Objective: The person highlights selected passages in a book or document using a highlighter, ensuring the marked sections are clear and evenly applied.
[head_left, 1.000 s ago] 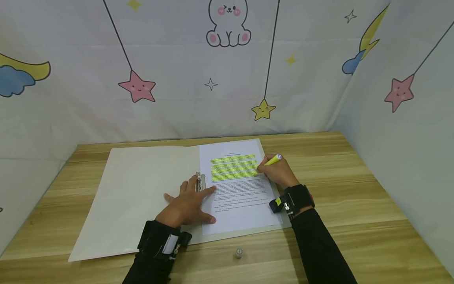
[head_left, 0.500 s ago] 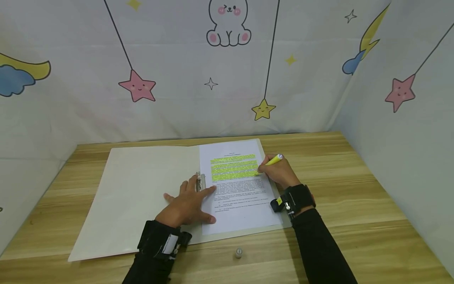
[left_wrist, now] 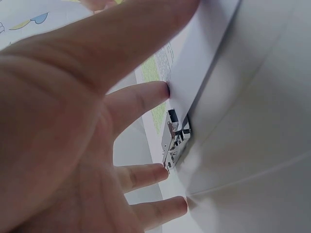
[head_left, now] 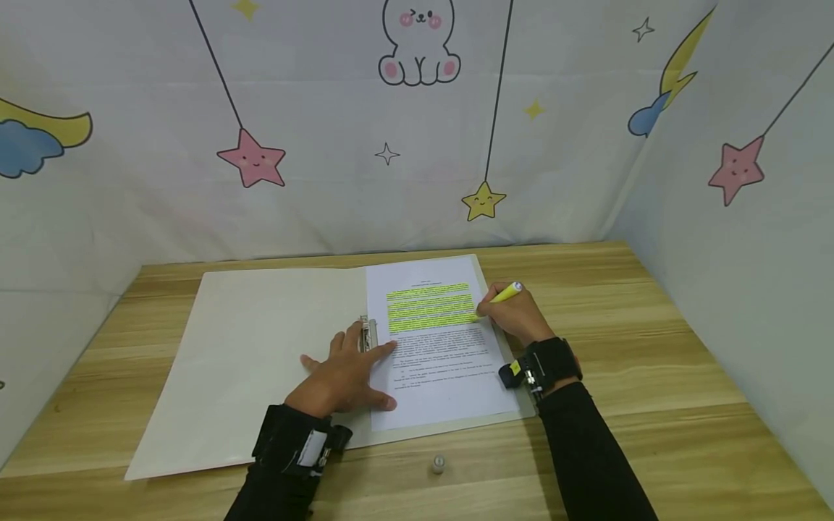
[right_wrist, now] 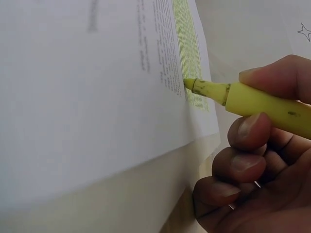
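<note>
A printed sheet (head_left: 449,401) lies on the right side of an open white folder (head_left: 260,362), its upper lines marked in yellow. My right hand (head_left: 519,317) pinches a yellow highlighter (right_wrist: 265,108) between thumb and fingers. In the right wrist view the highlighter's tip meets the page at the lower edge of the yellow block, near the right margin in the head view. Spread across the folder's fold, my left hand (head_left: 342,376) has its thumb and index finger on the sheet's left edge. Its other fingers lie by the metal clip (left_wrist: 175,141).
A small grey cap-like object (head_left: 439,464) stands on the wooden table (head_left: 651,405) in front of the folder. Behind the table hangs a white cloth (head_left: 313,210) printed with stars and a bear, with side walls left and right.
My right hand has slid slightly to the right with the highlighter, along the last yellow line. The left hand and the folder have stayed where they were.
</note>
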### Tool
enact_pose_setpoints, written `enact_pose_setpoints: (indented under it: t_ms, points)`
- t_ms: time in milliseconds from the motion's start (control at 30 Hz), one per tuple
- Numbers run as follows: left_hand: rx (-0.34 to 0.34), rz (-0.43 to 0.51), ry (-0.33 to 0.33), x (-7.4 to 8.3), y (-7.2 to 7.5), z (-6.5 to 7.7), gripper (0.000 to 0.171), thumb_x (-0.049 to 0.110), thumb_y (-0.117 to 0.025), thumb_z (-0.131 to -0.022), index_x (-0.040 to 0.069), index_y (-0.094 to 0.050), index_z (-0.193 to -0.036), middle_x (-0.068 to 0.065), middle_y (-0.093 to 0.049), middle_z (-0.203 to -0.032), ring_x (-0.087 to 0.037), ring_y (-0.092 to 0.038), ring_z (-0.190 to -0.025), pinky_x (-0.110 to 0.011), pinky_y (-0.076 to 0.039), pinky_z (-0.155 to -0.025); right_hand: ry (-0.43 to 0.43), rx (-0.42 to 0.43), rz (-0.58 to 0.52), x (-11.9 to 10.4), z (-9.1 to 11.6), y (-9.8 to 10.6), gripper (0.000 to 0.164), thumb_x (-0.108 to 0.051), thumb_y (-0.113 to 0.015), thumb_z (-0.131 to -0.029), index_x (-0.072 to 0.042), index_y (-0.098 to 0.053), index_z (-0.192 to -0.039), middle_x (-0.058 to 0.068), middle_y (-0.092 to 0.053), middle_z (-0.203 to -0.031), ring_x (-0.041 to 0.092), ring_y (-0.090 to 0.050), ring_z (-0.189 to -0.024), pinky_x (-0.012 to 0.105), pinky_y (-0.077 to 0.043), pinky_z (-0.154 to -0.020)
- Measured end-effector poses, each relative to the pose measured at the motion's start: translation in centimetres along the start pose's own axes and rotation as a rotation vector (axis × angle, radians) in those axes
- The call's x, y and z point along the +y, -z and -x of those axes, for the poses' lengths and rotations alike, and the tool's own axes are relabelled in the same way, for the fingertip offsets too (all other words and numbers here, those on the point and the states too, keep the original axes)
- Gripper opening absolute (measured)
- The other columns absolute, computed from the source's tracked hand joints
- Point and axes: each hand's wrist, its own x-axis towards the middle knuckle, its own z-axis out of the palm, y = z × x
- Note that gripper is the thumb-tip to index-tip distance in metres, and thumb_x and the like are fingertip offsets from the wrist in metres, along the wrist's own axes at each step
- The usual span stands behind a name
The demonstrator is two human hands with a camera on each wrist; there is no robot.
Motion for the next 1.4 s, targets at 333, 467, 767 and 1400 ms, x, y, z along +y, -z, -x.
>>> enact_pose_setpoints:
  t_ms: [333,467,767,1400]
  points:
    - [0.001,0.0,0.003,0.0,-0.06,-0.07,0.095,0.044,-0.092,-0.063,0.036,-0.048,-0.146,-0.022,-0.014,-0.163,-0.051,-0.02,-0.144,-0.093,-0.011,-0.089,-0.015,0.001,-0.005,-0.07,0.01,0.05,0.014,-0.007,-0.071,-0.079,-0.006,-0.058,-0.074,0.004,-0.05,-0.07,0.021,-0.051,-0.064,0.027,-0.036,-0.052]
    - [0.001,-0.003,0.002,-0.02,-0.05,-0.08,0.095,0.045,-0.092,-0.063,0.036,-0.048,-0.146,-0.022,-0.014,-0.162,-0.051,-0.021,-0.143,-0.093,-0.012,-0.09,-0.024,-0.003,0.01,-0.14,-0.01,0.11,0.013,-0.008,-0.07,-0.08,-0.006,-0.059,-0.075,0.006,-0.052,-0.077,0.022,-0.05,-0.067,0.027,-0.036,-0.053]
    - [-0.007,0.002,-0.006,-0.09,0.15,0.04,0.093,0.045,-0.091,-0.064,0.035,-0.048,-0.146,-0.023,-0.014,-0.162,-0.051,-0.021,-0.143,-0.093,-0.012,-0.091,-0.033,-0.006,0.016,-0.01,-0.11,0.27,0.012,-0.009,-0.07,-0.08,-0.005,-0.06,-0.076,0.007,-0.054,-0.081,0.023,-0.05,-0.071,0.029,-0.036,-0.055]
    - [-0.008,-0.008,-0.01,0.0,0.36,0.17,0.094,0.045,-0.091,-0.064,0.035,-0.048,-0.147,-0.023,-0.014,-0.162,-0.051,-0.022,-0.143,-0.093,-0.013,-0.089,-0.059,0.014,0.021,0.11,-0.15,0.44,0.014,-0.012,-0.07,-0.081,-0.007,-0.057,-0.076,0.004,-0.045,-0.076,0.021,-0.047,-0.068,0.03,-0.036,-0.056]
